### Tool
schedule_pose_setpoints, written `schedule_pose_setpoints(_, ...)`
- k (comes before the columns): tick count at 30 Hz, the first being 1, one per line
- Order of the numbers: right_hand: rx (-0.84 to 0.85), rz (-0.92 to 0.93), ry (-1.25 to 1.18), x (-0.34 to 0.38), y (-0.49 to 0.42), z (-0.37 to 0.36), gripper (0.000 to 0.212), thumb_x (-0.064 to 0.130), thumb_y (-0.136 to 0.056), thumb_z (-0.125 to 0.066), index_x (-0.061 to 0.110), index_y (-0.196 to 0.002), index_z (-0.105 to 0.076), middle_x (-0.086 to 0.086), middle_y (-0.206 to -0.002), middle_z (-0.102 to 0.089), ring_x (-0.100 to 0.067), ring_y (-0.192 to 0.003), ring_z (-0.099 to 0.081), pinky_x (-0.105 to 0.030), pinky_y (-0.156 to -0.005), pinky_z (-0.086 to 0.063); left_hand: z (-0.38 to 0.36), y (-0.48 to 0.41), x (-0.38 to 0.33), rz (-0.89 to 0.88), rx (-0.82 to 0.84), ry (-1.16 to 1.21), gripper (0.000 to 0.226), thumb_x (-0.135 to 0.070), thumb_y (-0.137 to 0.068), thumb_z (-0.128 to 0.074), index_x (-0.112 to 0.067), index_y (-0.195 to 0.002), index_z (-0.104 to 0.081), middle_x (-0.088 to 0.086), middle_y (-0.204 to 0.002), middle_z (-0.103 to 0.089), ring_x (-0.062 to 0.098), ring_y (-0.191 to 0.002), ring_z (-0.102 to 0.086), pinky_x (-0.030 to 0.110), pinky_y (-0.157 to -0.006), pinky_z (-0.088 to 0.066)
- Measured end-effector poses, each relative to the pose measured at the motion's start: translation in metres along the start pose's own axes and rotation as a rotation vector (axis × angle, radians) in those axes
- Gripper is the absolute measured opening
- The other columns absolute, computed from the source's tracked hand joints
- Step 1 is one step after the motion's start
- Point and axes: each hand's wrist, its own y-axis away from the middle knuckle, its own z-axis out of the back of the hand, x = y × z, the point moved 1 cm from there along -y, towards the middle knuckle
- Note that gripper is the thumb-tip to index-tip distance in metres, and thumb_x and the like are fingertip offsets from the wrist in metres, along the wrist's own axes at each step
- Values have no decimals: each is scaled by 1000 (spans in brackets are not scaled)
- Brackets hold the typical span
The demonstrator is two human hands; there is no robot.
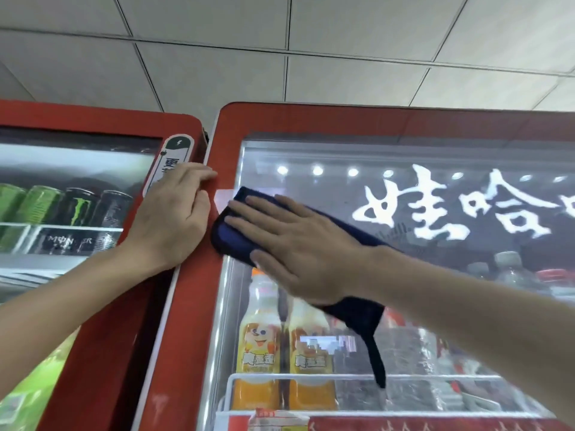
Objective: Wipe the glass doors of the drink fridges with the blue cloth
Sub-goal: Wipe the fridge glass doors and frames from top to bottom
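The right hand [305, 253] presses the cloth [230, 241] flat against the right fridge's door [342, 150] at the glass's top-left corner. Its fingers are spread, with the cloth beneath them. The left hand [174, 219] rests on the frame [193, 306] — fingers together.

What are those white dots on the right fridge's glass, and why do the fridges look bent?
Head view: the dots look like lamps reflected in the glass door; the wide-angle lens bows the red frames, and the cans at left look hazy behind glare.
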Motion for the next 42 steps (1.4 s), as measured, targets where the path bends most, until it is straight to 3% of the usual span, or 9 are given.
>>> schedule_pose_setpoints(10,-81,-476,-45,-72,-144,22,61,39,-110,-15,17,-166,-7,0,-174,1,-17,-160,3,-44,-129,2,-6,3,5,-46,-6,-68,46,-23,-95,-39,-8,-130,-64,4,-134,-62,24,-129,-54,46,-112,-39)
schedule_pose_setpoints(14,-85,-492,-68,-45,-131,18,62,40,-110,-15,14,-166,-5,-3,-174,3,-19,-160,4,-46,-129,4,0,7,7,-34,11,22,51,-26,-98,-34,-9,-139,-59,3,-144,-57,20,-136,-49,41,-118,-34)
schedule_pose_setpoints(19,-110,-247,-76,32,-64,-6,65,47,-106,-13,21,-166,-10,3,-174,-3,-15,-160,3,-42,-129,5,11,32,24,2,58,-22,68,-45,-101,-21,-3,-150,-45,11,-154,-48,27,-143,-42,48,-122,-29)
schedule_pose_setpoints(21,-91,-212,-71,31,-58,-5,64,48,-106,-15,24,-165,-12,5,-173,-5,-14,-160,1,-40,-130,4,8,39,25,-28,88,-52,68,-44,-102,-20,-2,-150,-44,13,-153,-49,27,-142,-42,41,-122,-25)
schedule_pose_setpoints(27,-125,-533,-92,-3,-108,9,62,42,-109,-20,20,-166,-8,0,-174,1,-16,-160,5,-44,-129,4,5,40,29,-18,73,-60,60,-38,-105,-26,-5,-152,-42,9,-154,-47,23,-143,-38,35,-121,-21)
schedule_pose_setpoints(32,-194,-649,-154,36,-98,-5,65,43,-108,-19,16,-166,-7,-5,-174,2,-21,-160,8,-46,-129,8,8,40,28,-6,74,-22,58,-36,-105,-27,-4,-151,-43,11,-153,-48,24,-144,-39,35,-121,-21)
schedule_pose_setpoints(37,-290,-719,-239,118,-54,-23,66,40,-107,-22,11,-165,-11,-9,-174,-2,-23,-160,6,-46,-129,9,15,37,22,151,21,179,52,-30,-105,-29,-5,-145,-50,10,-148,-53,22,-138,-45,23,-114,-26)
schedule_pose_setpoints(39,-279,-767,-263,132,-46,-23,66,39,-107,-23,10,-165,-10,-10,-174,-1,-23,-160,8,-45,-128,11,19,39,14,246,-30,260,42,-21,-110,-32,-4,-142,-53,12,-144,-55,21,-135,-47,15,-106,-27)
schedule_pose_setpoints(42,-222,-769,-404,131,-44,-14,64,37,-108,-20,12,-165,-4,-6,-174,7,-19,-159,16,-42,-126,18,29,48,-4,344,-125,318,34,-10,-107,-37,-2,-132,-59,13,-134,-59,21,-127,-52,16,-103,-32)
